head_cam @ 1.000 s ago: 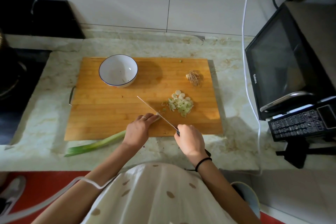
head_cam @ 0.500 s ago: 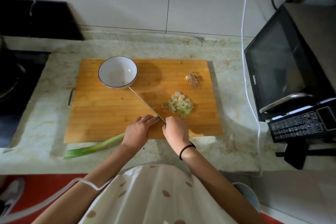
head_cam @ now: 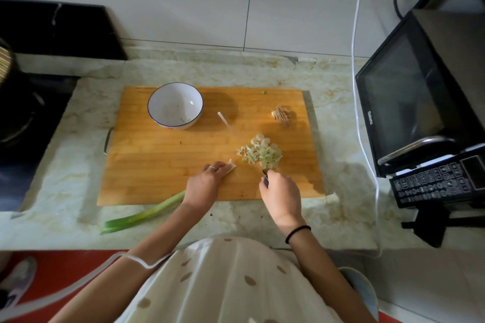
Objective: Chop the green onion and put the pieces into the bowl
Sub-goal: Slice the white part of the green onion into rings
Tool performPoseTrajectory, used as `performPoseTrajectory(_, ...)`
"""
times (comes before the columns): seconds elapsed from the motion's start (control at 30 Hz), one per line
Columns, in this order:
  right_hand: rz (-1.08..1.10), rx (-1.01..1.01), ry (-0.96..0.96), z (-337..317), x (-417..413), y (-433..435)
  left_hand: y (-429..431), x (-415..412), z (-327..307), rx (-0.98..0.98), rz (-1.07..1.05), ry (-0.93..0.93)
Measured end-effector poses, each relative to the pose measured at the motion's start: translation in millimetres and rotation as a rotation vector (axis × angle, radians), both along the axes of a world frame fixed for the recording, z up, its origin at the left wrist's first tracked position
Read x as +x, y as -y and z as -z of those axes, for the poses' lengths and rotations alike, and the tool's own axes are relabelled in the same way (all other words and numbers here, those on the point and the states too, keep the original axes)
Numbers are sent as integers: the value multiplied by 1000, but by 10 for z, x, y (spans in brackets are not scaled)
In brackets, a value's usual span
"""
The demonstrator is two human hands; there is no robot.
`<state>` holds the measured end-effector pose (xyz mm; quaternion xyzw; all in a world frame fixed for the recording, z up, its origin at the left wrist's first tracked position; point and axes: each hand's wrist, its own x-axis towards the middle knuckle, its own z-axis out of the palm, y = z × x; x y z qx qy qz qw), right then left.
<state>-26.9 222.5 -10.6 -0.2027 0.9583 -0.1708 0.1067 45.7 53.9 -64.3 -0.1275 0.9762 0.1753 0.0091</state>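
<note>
A long green onion (head_cam: 147, 214) lies across the front edge of the wooden cutting board (head_cam: 157, 165), its green end off the board on the counter. My left hand (head_cam: 204, 183) holds down its white end near the board's middle front. My right hand (head_cam: 282, 193) grips a knife (head_cam: 225, 120) by its handle; the blade is blurred and points up-left toward the bowl, above the board. A pile of chopped onion pieces (head_cam: 262, 152) sits just beyond my right hand. The white bowl (head_cam: 175, 105) with a blue rim stands at the board's back left.
The cut-off root end (head_cam: 282, 114) lies at the board's back right. A black microwave (head_cam: 420, 92) and a white cable (head_cam: 358, 86) stand to the right. A dark stove (head_cam: 26, 118) is at the left.
My right hand has moved right, away from my left hand, and the knife has swung with it. My left hand and the onion have stayed put.
</note>
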Motion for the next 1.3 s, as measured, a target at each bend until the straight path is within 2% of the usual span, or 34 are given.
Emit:
performPoseTrajectory(0.33, -174, 121, 31, 50, 172, -2, -1, 17, -41, 1, 6, -26)
performPoseTrajectory(0.73, -156, 149, 110, 39, 149, 26, 6, -6, -36, 24, 9, -41)
performPoseTrajectory(1.07, -55, 144, 171, 33, 162, 145, -1, -42, -48, 52, -47, -46)
performPoseTrajectory(1.3, -34, 109, 195, 115, 58, 285, 35, -75, -10, 62, -59, 8)
